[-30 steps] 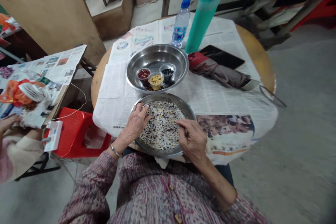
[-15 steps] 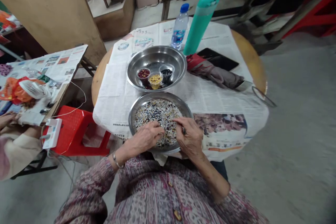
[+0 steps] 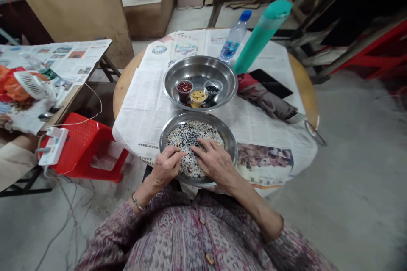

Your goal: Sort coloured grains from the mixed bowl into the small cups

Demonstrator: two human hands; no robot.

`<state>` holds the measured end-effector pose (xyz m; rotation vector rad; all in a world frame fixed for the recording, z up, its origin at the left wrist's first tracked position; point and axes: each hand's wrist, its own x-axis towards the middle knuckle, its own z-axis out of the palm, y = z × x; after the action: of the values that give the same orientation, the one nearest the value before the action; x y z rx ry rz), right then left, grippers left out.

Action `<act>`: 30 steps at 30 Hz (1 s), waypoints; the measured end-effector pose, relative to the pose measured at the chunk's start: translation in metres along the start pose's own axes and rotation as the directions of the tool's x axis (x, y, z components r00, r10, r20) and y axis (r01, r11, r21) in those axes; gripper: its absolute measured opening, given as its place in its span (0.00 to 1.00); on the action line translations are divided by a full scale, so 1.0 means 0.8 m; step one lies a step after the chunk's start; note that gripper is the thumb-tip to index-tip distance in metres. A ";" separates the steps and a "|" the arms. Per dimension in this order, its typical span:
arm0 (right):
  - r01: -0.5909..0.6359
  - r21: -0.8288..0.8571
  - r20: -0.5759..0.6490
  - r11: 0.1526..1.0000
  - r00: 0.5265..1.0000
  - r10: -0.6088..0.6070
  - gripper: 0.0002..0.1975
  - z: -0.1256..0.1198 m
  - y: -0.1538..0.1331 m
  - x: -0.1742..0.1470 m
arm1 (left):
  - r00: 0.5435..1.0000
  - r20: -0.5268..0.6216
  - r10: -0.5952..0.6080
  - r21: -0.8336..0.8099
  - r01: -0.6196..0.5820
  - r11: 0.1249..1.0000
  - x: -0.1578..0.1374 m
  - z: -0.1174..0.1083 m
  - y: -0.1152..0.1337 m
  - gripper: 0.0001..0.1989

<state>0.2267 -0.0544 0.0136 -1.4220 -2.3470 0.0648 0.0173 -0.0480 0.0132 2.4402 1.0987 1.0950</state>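
Observation:
A steel basin [image 3: 233, 146] in front of me holds a mix of white, black and yellowish grains [image 3: 206, 130]. Over its left near rim is my left hand [image 3: 167, 163], thumb and fingertips pinched together; whatever they may hold is too small to name. My right hand [image 3: 216, 163] reaches in from the right, its fingers spread and touching the grains. Just beyond stands a larger steel basin [image 3: 227, 78]. Inside it are three clear cups: one of dark red beans [image 3: 184, 87], one of yellow grains [image 3: 198, 95] and one of black beans [image 3: 213, 89].
Newspaper [image 3: 136, 114] covers the round table. Behind the basins are a water bottle [image 3: 233, 40], a green bottle [image 3: 263, 36], a folded umbrella [image 3: 267, 97] and a dark tablet [image 3: 270, 84]. At left, a red stool [image 3: 92, 144] bears a power strip [image 3: 54, 146], near another person's sleeve [image 3: 15, 159].
My right hand has moved left and farther into the basin, its fingers spreading onto the grains. My left hand has drawn back toward the near left rim. The camera view has shifted.

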 end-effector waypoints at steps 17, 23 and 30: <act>-0.049 0.026 0.083 0.998 0.995 0.047 0.10 -0.009 0.061 0.015 | 0.999 -0.023 -0.037 -0.013 0.036 0.999 -0.009 0.008 -0.003 0.11; 0.129 0.308 0.222 0.943 0.954 -0.203 0.11 -0.006 -0.016 -0.005 | 0.997 -0.076 -0.021 -0.052 0.017 0.999 -0.010 0.006 -0.001 0.10; 0.110 -0.075 0.133 0.991 0.986 -0.100 0.10 0.010 0.015 0.045 | 0.996 -0.088 0.026 -0.029 -0.029 0.999 -0.002 -0.002 -0.006 0.11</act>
<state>0.2198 -0.0164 0.0143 -1.3661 -2.5538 0.0319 0.0129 -0.0462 0.0108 2.4113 1.0686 1.2282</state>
